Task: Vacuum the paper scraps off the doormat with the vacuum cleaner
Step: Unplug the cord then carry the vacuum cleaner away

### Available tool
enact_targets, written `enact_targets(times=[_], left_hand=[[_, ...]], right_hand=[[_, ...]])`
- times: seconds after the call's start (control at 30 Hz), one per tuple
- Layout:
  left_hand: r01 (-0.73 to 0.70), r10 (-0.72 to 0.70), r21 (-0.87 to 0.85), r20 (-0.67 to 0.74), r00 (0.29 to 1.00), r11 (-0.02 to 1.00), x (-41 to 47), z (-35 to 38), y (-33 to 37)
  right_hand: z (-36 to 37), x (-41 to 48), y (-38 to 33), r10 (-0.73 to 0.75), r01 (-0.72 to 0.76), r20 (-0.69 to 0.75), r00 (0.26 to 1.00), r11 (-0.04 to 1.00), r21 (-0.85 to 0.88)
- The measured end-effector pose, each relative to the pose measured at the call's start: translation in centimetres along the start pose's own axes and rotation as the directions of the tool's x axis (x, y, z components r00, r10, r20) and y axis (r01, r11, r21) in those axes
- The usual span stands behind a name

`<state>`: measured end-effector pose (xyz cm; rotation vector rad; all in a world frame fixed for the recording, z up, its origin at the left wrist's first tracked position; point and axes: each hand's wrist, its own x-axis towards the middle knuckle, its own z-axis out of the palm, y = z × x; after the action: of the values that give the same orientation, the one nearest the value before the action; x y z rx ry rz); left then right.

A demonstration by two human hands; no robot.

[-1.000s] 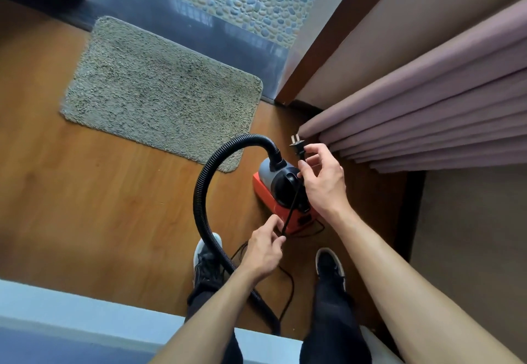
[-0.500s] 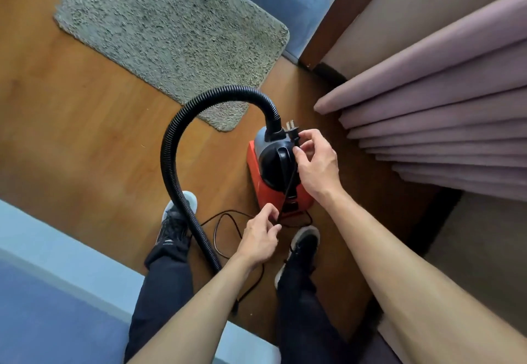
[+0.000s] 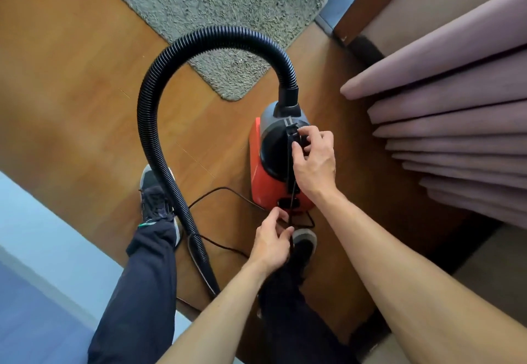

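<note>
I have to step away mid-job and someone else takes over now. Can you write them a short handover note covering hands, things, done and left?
Right hand grips the plug over the vacuum cleaner. Left hand pinches the cord lower down, and it runs taut between them.
The vacuum cleaner stands on the wooden floor near the doormat corner, its hose arching left.
Done: unclear; no scraps can be made out on the part of the mat in view.
Left: the plug is in hand, not in a socket, so probably plug in, then vacuum the mat.
</note>
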<state>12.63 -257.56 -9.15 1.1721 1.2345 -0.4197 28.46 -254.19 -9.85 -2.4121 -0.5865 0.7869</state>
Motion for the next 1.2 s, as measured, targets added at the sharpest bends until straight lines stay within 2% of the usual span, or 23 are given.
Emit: enact_targets(times=[0.17, 0.47, 0.6, 0.8, 0.9, 1.0, 1.07, 1.2], left_hand=[[-0.065, 0.065, 0.034, -0.023, 0.998, 0.997, 1.9, -0.1, 0.2], [0.014, -0.013, 0.107, -0.010, 1.000, 0.994, 3.3, -3.2, 0.0], [0.027, 0.001, 0.152, -0.183, 0.983, 0.988, 4.1, -8.4, -1.4], [0.137, -0.077, 0.082, -0.509, 0.857, 0.987, 5.3, -17.6, -2.3], [0.159, -0.101, 0.048, -0.588, 0.803, 0.986, 6.4, -21.2, -2.8], [0.201, -0.139, 0.033, -0.614, 0.777, 0.979, 7.8, -23.9, -2.7], [0.192, -0.129, 0.041, -0.605, 0.786, 0.980, 8.8, -25.3, -2.5], [0.140, -0.064, 0.109, -0.515, 0.855, 0.984, 11.0, -26.4, -2.6]], right_hand=[[2.0, 0.7, 0.4, 0.052, -0.048, -0.087, 0.995, 0.998, 0.047], [4.6, 0.0, 0.0, 0.150, -0.116, -0.156, 0.976, 0.972, 0.207], [5.5, 0.0, -0.2, 0.185, -0.135, -0.233, 0.955, 0.967, 0.217], [5.7, 0.0, -0.2, 0.194, -0.139, -0.243, 0.950, 0.964, 0.226], [5.5, 0.2, -0.2, 0.265, -0.197, -0.226, 0.937, 0.938, 0.285], [5.4, 0.2, 0.2, 0.279, -0.201, -0.221, 0.935, 0.926, 0.321], [5.5, 0.2, 0.2, 0.258, -0.188, -0.206, 0.944, 0.933, 0.308], [5.7, 0.1, 0.3, 0.207, -0.142, -0.210, 0.956, 0.948, 0.285]])
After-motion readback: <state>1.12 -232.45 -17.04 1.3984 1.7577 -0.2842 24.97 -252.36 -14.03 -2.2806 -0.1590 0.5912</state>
